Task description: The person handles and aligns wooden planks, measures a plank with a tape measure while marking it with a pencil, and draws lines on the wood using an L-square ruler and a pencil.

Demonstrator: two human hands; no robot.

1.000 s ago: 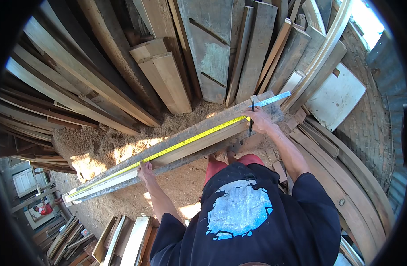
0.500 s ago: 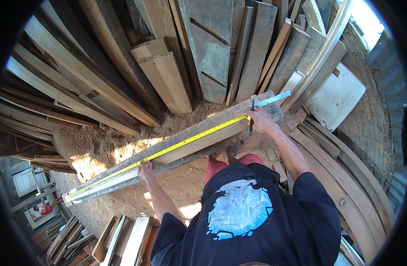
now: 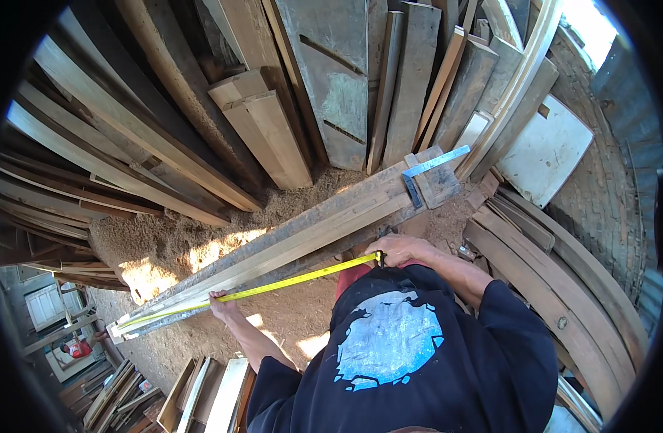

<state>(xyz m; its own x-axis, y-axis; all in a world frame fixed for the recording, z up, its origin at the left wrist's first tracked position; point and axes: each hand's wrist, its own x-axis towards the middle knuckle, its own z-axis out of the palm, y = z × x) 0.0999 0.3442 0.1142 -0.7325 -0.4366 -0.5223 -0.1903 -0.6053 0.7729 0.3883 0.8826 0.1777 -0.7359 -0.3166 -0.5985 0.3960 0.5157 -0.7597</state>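
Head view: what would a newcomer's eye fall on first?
Probably the bright yellow tape measure, held aslant between the left hand and the right hand. Then the large white-and-blue print on the dark shirt at the bottom, and the crowd of planks along the top.

We're in a woodworking w/shop, going by the long tabletop (image 3: pixel 360 195) w/ a timber length (image 3: pixel 310 234) laid along it, a metal square (image 3: pixel 438 160) on its right end & a yellow tape measure (image 3: pixel 295 280) by its near side. Just beyond the tabletop: sawdust (image 3: pixel 118 238) on the ground, then lots of rough boards (image 3: pixel 270 137) standing on end. On its near side, more stacked pcs (image 3: pixel 227 393); past its right end, planks (image 3: pixel 562 303) & corrugated sheeting (image 3: pixel 650 310).
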